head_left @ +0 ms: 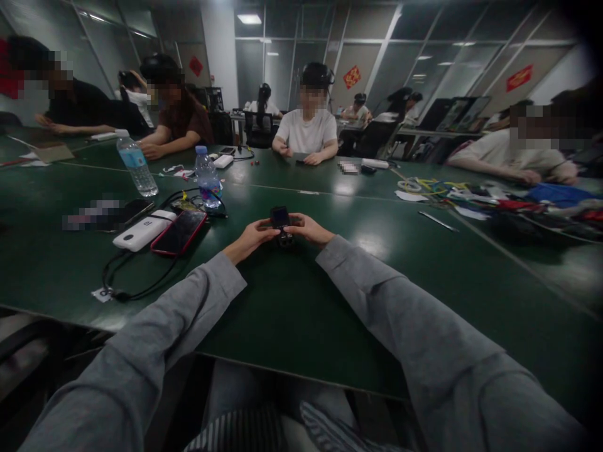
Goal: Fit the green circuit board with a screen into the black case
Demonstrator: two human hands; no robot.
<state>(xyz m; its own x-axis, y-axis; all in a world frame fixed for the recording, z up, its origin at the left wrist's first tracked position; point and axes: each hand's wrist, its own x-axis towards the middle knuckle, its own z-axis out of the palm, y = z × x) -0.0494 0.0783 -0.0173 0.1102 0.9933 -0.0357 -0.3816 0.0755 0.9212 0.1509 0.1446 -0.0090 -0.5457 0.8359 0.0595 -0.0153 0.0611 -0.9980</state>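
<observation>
A small black device with a dark square screen and buttons [281, 218] is held upright above the green table [301, 301], its exact kind unclear. My left hand [253, 240] grips its left side, thumb toward the front near the lower part. From the other side my right hand [308, 228] closes on it, with the thumb by the buttons. Both hands are closed, and the fingers behind the device are partly hidden. To the left of my left hand lies a red-edged phone [179, 232], beside a white power bank [144, 230] with a black cable.
Two water bottles [137, 164] stand at the left. A pile of coloured cables [438, 188] and a pen [438, 221] lie to the right. Across the table sits a person in a white shirt [308, 135]; other people sit on both sides. The table's near edge [301, 376] crosses my lap.
</observation>
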